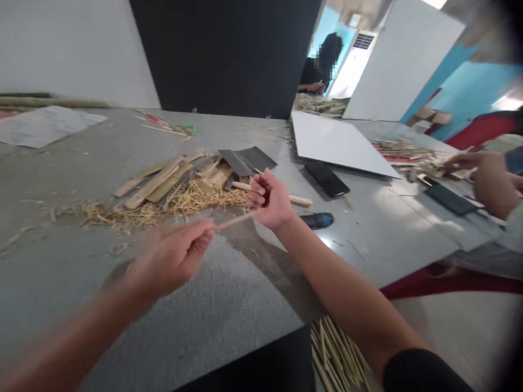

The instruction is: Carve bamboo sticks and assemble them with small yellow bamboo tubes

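A thin pale wooden stick (235,220) stretches between my two hands above the table. My left hand (175,251), a little smeared by motion, pinches its near left end. The other end runs into my right hand (269,198), whose fingers are curled closed around it. A slim pale tip pokes out above the right fingers; whether it belongs to the same stick I cannot tell. Behind the right hand lies a thicker wooden rod (300,200). Beneath that forearm is a dark object with a blue end (322,220). Curly wood shavings (196,198) lie just beyond my hands.
Flat bamboo strips (157,182) and a folded dark sheet (249,159) lie by the shavings. A phone (327,179) rests near a tilted white board (339,144). Bundled sticks (337,354) are below the table edge. Another person's hand (490,174) is at right.
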Action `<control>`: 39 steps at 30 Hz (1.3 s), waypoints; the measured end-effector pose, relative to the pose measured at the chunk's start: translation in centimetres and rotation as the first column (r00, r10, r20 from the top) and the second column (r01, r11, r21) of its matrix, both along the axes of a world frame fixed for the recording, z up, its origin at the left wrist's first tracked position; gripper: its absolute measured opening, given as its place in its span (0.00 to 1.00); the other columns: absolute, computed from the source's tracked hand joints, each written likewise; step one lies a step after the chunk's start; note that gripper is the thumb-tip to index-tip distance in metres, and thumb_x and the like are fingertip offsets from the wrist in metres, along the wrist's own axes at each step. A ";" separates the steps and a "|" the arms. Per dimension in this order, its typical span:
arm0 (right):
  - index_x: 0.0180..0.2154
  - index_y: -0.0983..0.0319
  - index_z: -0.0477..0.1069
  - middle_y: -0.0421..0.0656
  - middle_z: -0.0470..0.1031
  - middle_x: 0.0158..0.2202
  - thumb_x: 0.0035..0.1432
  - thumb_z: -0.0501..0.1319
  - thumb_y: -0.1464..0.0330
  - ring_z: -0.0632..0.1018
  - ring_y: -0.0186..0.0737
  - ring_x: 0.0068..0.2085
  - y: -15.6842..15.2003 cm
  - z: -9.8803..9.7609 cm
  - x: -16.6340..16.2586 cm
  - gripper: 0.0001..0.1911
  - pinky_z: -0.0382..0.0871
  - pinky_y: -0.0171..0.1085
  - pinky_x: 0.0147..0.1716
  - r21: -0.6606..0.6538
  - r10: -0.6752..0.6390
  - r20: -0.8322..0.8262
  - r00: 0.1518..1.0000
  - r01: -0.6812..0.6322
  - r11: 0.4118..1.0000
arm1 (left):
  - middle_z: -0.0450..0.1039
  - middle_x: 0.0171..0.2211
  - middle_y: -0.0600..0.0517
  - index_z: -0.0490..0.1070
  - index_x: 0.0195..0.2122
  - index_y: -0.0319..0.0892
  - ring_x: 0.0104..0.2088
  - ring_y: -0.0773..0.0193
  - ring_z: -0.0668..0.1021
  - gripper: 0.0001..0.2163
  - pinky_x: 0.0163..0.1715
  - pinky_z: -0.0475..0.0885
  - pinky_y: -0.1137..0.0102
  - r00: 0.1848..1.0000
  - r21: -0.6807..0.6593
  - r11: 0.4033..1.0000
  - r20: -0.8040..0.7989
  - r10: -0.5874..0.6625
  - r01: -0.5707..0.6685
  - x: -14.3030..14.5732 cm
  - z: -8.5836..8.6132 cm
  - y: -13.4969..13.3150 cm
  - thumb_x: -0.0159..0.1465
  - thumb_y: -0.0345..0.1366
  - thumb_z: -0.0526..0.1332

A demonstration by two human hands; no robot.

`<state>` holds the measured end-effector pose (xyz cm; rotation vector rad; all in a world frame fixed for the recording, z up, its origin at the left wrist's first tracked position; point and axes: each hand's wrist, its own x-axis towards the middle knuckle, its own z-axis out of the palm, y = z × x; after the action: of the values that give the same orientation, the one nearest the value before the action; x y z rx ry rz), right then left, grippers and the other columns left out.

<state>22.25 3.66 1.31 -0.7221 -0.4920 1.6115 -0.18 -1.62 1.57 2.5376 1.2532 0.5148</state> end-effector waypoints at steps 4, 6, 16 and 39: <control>0.26 0.61 0.64 0.32 0.50 0.16 0.68 0.46 0.60 0.53 0.28 0.16 0.3 -0.1 1.3 0.20 0.48 0.31 0.17 -0.018 -0.064 -0.128 0.990 0.062 0.998 | 0.78 0.30 0.53 0.69 0.44 0.45 0.26 0.61 0.77 0.14 0.25 0.61 0.69 0.976 -0.104 0.980 -0.124 -0.181 0.169 5.1 0.2 -3.8 0.70 0.40 0.45; 0.26 0.60 0.64 0.32 0.50 0.17 0.68 0.45 0.60 0.53 0.29 0.16 0.3 -0.2 1.5 0.21 0.49 0.31 0.17 -0.030 -0.077 -0.137 0.988 0.074 0.997 | 0.78 0.28 0.53 0.68 0.41 0.44 0.26 0.60 0.78 0.14 0.24 0.61 0.69 0.965 -0.131 0.975 -0.166 -0.201 0.180 7.1 -0.2 -4.7 0.70 0.39 0.44; 0.27 0.60 0.66 0.33 0.52 0.17 0.67 0.47 0.60 0.53 0.30 0.18 0.9 -1.0 2.5 0.20 0.49 0.33 0.19 -0.018 -0.113 -0.170 0.979 0.111 0.994 | 0.77 0.27 0.49 0.64 0.54 0.36 0.23 0.57 0.78 0.17 0.20 0.70 0.65 0.883 0.088 0.894 -0.225 -0.412 0.439 8.4 -3.3 -7.6 0.64 0.29 0.51; 0.26 0.60 0.64 0.34 0.52 0.17 0.66 0.48 0.61 0.52 0.30 0.18 1.1 -1.3 2.3 0.18 0.47 0.34 0.20 -0.002 -0.104 -0.132 0.986 0.104 0.995 | 0.77 0.25 0.53 0.68 0.45 0.40 0.21 0.57 0.78 0.12 0.18 0.68 0.65 0.839 -0.028 0.849 -0.142 -0.526 0.528 7.5 -2.8 -8.2 0.63 0.32 0.51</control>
<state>24.57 4.71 -0.03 -0.6228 -0.3571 1.5480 7.28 -9.83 -1.25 2.8062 0.5272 0.2118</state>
